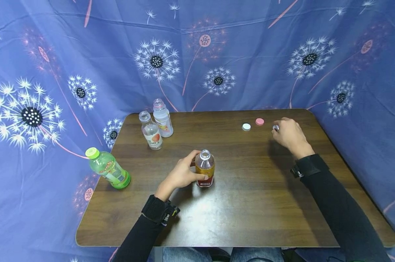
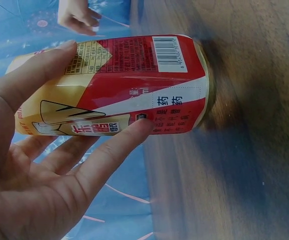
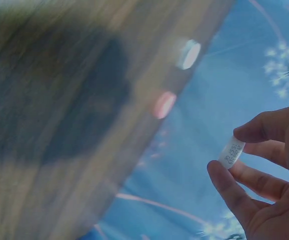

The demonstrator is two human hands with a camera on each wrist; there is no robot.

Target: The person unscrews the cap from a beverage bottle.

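Near the middle of the table, an uncapped clear bottle with a red and yellow label stands upright. My left hand grips it from its left side, thumb and fingers on opposite sides of the label. At the far right, my right hand pinches a white bottle cap between thumb and fingertips, above the table in the right wrist view. Small printed characters show on that cap's side. Left of this hand lie a pink cap and another white cap.
Two uncapped clear bottles, one with a peach label and one whitish, stand at the back left. A green bottle with its lime cap on stands at the left edge. Blue dandelion-patterned cloth surrounds the wooden table.
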